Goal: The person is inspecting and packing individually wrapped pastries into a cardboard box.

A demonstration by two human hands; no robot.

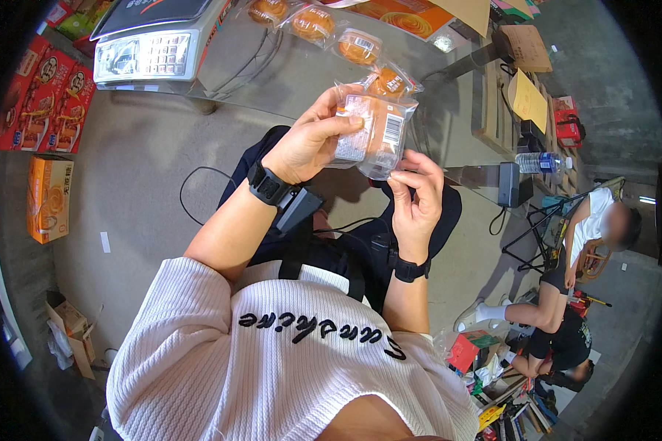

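My left hand [314, 132] holds wrapped pastries in clear plastic packets [383, 132], its thumb across the front; they look like two packets side by side. The right-hand packet bears a barcode. The fingers of my right hand [416, 187] pinch the lower right edge of that packet's wrapper. Just beyond, on the glass table [309, 66], lies a wrapped round pastry [389, 81]. More wrapped pastries [313, 23] form a slanting row towards the upper left.
A price-computing scale [160, 55] stands at the table's left. Red boxes [44, 99] and an orange carton [49, 198] are at the far left. A black device [507, 184] and a water bottle [543, 163] are at right. Two people [551, 264] sit farther right.
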